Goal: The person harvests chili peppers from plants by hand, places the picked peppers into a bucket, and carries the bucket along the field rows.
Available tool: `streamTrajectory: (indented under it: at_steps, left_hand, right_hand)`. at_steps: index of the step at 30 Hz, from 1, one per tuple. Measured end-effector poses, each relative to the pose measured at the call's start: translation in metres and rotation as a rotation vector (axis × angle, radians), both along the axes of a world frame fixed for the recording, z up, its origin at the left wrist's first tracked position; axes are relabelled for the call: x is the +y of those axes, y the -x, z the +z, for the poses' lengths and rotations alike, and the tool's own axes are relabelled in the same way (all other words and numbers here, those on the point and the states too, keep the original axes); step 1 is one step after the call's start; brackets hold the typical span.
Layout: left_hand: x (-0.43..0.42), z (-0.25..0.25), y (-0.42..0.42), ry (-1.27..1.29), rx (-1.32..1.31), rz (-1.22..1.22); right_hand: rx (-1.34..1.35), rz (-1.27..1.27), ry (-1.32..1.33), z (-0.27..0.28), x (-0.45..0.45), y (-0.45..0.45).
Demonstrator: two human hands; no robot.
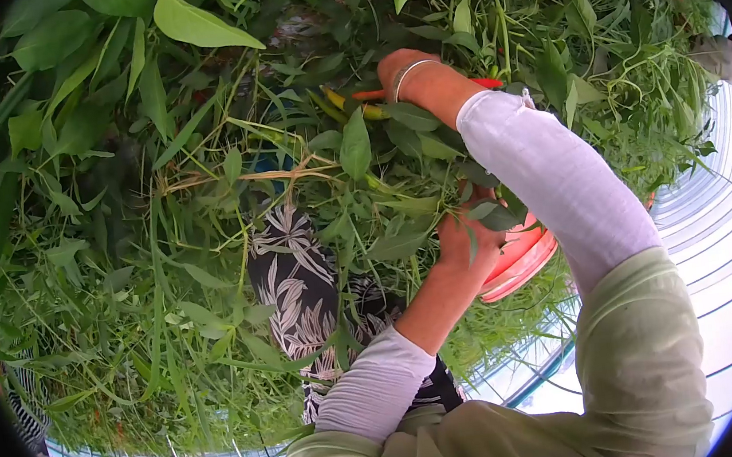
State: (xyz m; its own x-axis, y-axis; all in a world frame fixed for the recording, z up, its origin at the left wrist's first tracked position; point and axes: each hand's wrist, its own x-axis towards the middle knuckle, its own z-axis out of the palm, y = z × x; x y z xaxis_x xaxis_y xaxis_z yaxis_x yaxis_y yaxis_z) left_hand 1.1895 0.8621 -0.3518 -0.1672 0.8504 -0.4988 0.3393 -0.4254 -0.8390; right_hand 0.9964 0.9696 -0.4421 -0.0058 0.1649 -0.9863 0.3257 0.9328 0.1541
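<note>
My right hand (407, 65), with a bangle at the wrist, reaches into the pepper plants at upper centre. Leaves and shade hide its fingers. Close by hang an orange chili pepper (368, 95), a yellow chili pepper (333, 98) and a yellow-green one (374, 113). A red chili pepper (487, 84) shows just past my right forearm. Lower down, my left hand (464, 240) is closed at the side of a red plastic bucket (521, 261), which sits tilted among the stems. Leaves cover part of that hand and of the bucket.
Dense pepper foliage (170, 151) and tall grass surround me. Dry brown stalks (289, 174) cross in front of my patterned trouser leg (285, 264). At far right is another person's light-coloured sleeve or glove (721, 57); striped cloth (27, 398) shows at far left.
</note>
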Motion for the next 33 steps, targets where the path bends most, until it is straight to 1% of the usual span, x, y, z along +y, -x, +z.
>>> streamTrajectory:
  at_steps: [2,3,5,6,7,8,9,10,11,12,13,14,15,16,17,18,20,21,22,23,24,25,26,27,28,29,30,31,32,33]
  left_hand:
    - [0.002,0.004,-0.005,0.172,0.643,-0.209]
    - [0.005,0.007,-0.009,0.166,0.646,-0.216]
    - [0.011,0.012,-0.016,0.852,1.444,-1.171]
    - [0.008,0.010,-0.017,0.849,1.451,-1.175]
    - [0.003,0.005,-0.012,0.726,1.545,-1.207]
    - [-0.001,0.000,-0.007,0.600,1.634,-1.236]
    - [-0.007,-0.003,-0.003,0.599,1.641,-1.241]
    - [-0.009,0.002,0.018,0.546,2.087,-1.509]
    - [-0.009,0.007,0.034,0.450,2.539,-1.766]
    - [-0.008,0.012,0.043,0.448,2.546,-1.770]
    - [-0.007,0.016,0.051,0.674,2.744,-1.856]
    - [-0.006,0.017,0.054,0.934,2.931,-1.920]
    - [-0.007,0.012,0.047,0.935,2.944,-1.919]
    - [-0.011,0.002,0.035,0.703,2.226,-1.712]
    - [-0.017,-0.004,0.029,0.484,1.546,-1.419]
    - [-0.020,0.004,0.033,0.482,1.558,-1.424]
    - [-0.026,0.028,0.045,0.858,2.523,-2.058]
    - [-0.049,-0.034,-0.034,0.939,1.924,-1.484]
    - [-0.055,-0.035,-0.021,0.765,1.980,-1.632]
    - [-0.040,-0.017,0.007,0.764,1.989,-1.636]
    - [-0.013,0.013,0.047,0.725,2.208,-1.930]
    - [0.002,0.026,0.068,0.650,2.426,-2.232]
    - [0.002,0.019,0.067,0.635,2.446,-2.233]
    - [-0.003,0.007,0.060,0.841,2.535,-2.184]
    - [-0.011,-0.005,0.050,1.049,2.615,-2.117]
    - [-0.016,-0.014,0.047,1.276,2.625,-1.853]
    - [-0.023,-0.022,0.043,1.241,2.652,-1.835]
    - [-0.023,-0.021,0.050,1.281,2.688,-1.746]
    - [-0.023,-0.022,0.055,1.299,2.722,-1.658]
    - [-0.034,-0.045,0.053,1.323,2.845,-1.601]
  right_hand:
    - [-0.029,0.002,0.021,-0.005,0.006,-0.002]
    - [-0.060,0.007,0.051,-0.007,0.008,-0.003]
    - [-0.049,-0.036,0.056,-0.003,0.010,0.000]
    - [-0.040,-0.068,0.066,-0.002,0.010,0.002]
    - [-0.033,-0.075,0.065,-0.004,0.011,0.001]
    - [0.060,-0.079,0.069,-0.008,0.011,0.001]
    - [0.152,-0.085,0.073,-0.010,0.012,0.000]
    - [0.157,-0.092,0.072,-0.007,0.015,0.002]
    - [0.292,-0.245,0.037,0.000,0.019,0.008]
    - [0.425,-0.400,0.003,0.007,0.023,0.012]
    - [0.559,-0.473,0.008,0.017,0.024,0.011]
    - [0.707,-0.435,0.044,0.030,0.022,0.012]
    - [0.856,-0.395,0.081,0.044,0.016,0.011]
    - [1.062,-0.403,0.118,0.052,0.004,0.006]
    - [1.301,-0.345,0.168,0.057,-0.009,0.001]
    - [1.295,-0.364,0.258,0.076,-0.018,0.000]
    - [1.321,-0.167,0.366,0.101,-0.039,-0.014]
    - [1.342,-0.125,0.408,0.109,-0.049,-0.024]
    - [1.344,-0.093,0.435,0.114,-0.055,-0.033]
    - [1.419,-0.241,0.586,0.124,-0.063,-0.038]
    - [1.464,-0.234,0.727,0.140,-0.080,-0.038]
    - [1.502,-0.236,0.842,0.158,-0.105,-0.039]
    - [1.546,-0.247,0.921,0.174,-0.125,-0.037]
    - [1.523,-0.336,0.974,0.187,-0.134,-0.034]
    - [1.527,-0.351,0.962,0.194,-0.129,-0.034]
    - [1.488,-0.628,1.027,0.199,-0.122,-0.037]
    - [1.435,-0.906,1.069,0.204,-0.112,-0.043]
    - [1.264,-1.071,1.143,0.208,-0.086,-0.059]
    - [1.156,-1.361,1.174,0.211,-0.059,-0.084]
    - [1.152,-1.485,1.067,0.217,-0.035,-0.119]
